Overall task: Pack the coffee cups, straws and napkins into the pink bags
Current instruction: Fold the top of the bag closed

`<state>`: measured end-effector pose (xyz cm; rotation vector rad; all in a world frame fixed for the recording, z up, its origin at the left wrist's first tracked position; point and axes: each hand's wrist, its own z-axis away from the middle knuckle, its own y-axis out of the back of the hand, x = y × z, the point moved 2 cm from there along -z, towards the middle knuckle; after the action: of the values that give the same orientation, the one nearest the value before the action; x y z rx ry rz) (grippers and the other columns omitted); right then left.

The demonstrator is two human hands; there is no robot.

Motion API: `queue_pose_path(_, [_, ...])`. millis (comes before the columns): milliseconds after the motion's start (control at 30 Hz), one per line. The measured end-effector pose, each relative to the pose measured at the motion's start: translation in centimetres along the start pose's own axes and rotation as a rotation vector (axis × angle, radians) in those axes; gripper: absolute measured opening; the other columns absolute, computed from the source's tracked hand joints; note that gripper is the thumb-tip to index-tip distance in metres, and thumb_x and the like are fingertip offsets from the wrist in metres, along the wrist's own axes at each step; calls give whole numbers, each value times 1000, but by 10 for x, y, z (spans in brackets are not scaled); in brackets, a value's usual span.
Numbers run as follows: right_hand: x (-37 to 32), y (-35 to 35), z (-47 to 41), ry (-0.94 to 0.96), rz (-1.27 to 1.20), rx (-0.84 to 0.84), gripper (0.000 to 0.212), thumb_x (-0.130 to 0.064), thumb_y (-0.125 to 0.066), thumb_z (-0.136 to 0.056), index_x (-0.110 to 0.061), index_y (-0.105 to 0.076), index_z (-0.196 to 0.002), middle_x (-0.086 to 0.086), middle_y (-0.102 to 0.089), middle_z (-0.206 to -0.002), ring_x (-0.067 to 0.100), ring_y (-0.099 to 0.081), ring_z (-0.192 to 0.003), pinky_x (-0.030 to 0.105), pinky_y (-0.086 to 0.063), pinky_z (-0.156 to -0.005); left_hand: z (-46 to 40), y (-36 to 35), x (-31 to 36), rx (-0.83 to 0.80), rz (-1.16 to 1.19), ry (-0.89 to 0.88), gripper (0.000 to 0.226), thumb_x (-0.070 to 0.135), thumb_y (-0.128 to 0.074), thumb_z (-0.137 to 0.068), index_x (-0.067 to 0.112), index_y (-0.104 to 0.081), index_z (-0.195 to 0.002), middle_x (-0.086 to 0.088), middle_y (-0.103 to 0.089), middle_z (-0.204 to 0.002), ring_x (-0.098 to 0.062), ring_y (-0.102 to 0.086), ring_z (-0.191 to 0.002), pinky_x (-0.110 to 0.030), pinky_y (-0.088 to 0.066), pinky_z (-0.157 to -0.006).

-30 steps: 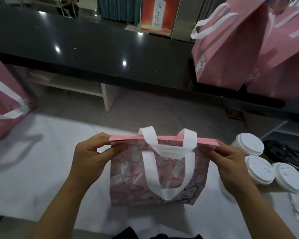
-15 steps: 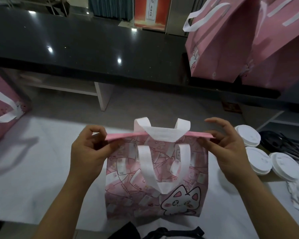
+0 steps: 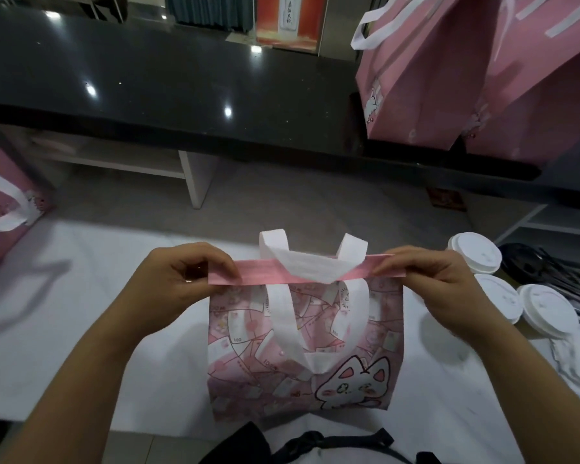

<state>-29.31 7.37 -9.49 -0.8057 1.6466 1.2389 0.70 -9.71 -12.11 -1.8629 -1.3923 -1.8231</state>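
since a second ago both hands have tipped the pink bag (image 3: 305, 346) up; cat print now shows. left hand (image 3: 178, 283) and right hand (image 3: 439, 289) pinch its rim corners above the table (image 3: 47, 329). pull evenly apart to open it. lidded cups (image 3: 476, 252) wait right.

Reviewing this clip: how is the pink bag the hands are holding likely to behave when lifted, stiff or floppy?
Probably floppy: the pink bag hangs flat from the left hand and right hand, which pinch its top corners. It looks light and thin, and its white handle droops over the folded rim. Unsupported, it would likely slump.
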Motion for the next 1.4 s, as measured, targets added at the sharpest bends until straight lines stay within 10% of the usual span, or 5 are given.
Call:
queue_pose_path(167, [-11, 18, 3, -37, 167, -208, 37, 1, -59, -91, -31, -77, -98, -13, -73, -105, 9, -67, -104, 20, -55, -83, 3, 15, 7, -139, 89, 129, 39, 59, -81, -63, 39, -76, -96, 9, -77, -95, -18, -73, -89, -34, -62, -77])
queue_pose_path(633, [-16, -3, 28, 49, 66, 21, 27, -18, -63, -77, -36, -76, -93, -14, -76, -88, 7, -72, -87, 17, -56, -74, 23, 9, 19, 127, 76, 139, 26, 19, -76, -71, 37, -75, -90, 6, -75, -87, -19, -73, -84, -41, -62, -77])
queue_pose_path(800, [-31, -3, 38, 27, 319, -5, 26, -23, -68, -85, -44, -75, -97, -29, -72, -92, -6, -66, -93, 10, -53, -73, 28, 13, 56, -142, -174, 135, 24, 48, -63, -77, 51, -70, -100, 31, -69, -101, 8, -64, -98, -14, -55, -73])
queue_pose_path(1133, [-65, -51, 25, 180, 754, -263, 29, -53, -54, -88, -34, -76, -86, -17, -68, -72, 8, -58, -70, 22, -42, -71, 15, -30, 81, -298, -647, 146, 13, 49, -65, -89, 47, -71, -101, 25, -71, -90, -3, -64, -82, -21, -52, -75])
queue_pose_path(1400, [-68, -73, 25, 227, 980, -377, 24, -18, -72, -60, -35, -75, -75, -15, -67, -63, 11, -63, -65, 31, -49, -77, 19, -54, 108, -392, -723, 8, 35, 37, -42, -93, 45, -60, -122, 18, -68, -111, -5, -61, -100, -23, -48, -88])
